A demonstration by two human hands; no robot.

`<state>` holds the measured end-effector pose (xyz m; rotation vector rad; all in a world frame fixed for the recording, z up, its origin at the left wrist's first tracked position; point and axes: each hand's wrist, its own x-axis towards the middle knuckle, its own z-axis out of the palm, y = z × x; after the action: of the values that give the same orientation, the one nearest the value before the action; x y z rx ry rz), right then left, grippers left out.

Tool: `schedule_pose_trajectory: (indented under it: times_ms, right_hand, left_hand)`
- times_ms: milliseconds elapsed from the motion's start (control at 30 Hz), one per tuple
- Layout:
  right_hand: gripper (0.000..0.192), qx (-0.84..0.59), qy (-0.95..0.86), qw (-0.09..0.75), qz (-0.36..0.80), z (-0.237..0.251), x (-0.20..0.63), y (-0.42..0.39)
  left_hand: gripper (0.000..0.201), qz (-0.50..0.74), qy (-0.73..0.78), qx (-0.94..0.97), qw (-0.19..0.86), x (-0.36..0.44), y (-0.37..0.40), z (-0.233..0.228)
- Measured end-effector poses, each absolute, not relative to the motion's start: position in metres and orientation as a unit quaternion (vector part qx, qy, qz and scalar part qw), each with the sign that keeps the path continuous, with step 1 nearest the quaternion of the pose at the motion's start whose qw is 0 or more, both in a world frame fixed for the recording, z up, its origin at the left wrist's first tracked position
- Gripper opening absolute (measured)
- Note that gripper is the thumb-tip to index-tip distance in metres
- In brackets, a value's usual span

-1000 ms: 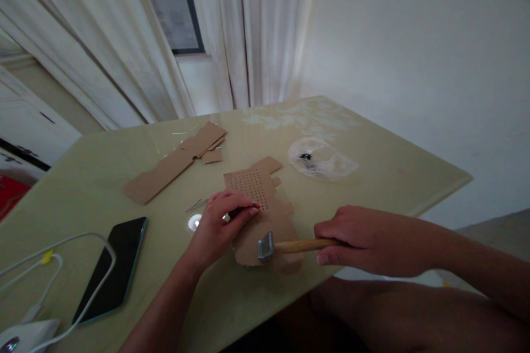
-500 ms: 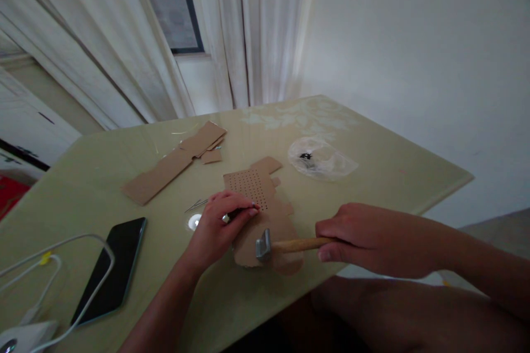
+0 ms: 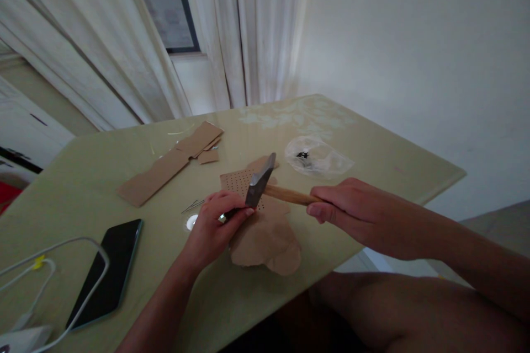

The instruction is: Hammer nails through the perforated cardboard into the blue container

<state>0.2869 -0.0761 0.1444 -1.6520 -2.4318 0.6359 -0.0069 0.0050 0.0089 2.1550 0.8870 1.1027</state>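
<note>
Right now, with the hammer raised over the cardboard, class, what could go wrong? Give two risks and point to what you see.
1. The left hand pinches a small metal piece, probably a nail, at the punched cardboard, with its fingertips right under the hammer head. A slightly off blow could hit them.
2. The cardboard lies directly on the glossy table, so a driven point might mark its surface.
</note>
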Motion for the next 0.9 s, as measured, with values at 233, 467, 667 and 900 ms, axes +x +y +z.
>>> schedule_pose_trajectory:
  times_ms: [233, 467, 667, 900]
  right_hand:
    - [0.065, -0.523, -0.83, 0.029, 0.19, 0.148, 0.282, -0.078]
    - [0.062, -0.556, -0.799, 0.086, 0.211, 0.152, 0.281, -0.076]
    - [0.062, -0.548, -0.809, 0.064, 0.201, 0.148, 0.281, -0.073]
    - [0.057, -0.561, -0.791, 0.113, 0.217, 0.151, 0.281, -0.073]
  left_hand:
    - [0.019, 0.409, 0.333, 0.81, 0.254, -0.009, 0.006, 0.008]
    - [0.013, 0.42, 0.327, 0.805, 0.262, -0.007, 0.006, 0.007]
    - [0.012, 0.408, 0.326, 0.806, 0.278, -0.005, 0.005, 0.009]
    - [0.012, 0.408, 0.324, 0.806, 0.282, -0.005, 0.004, 0.01]
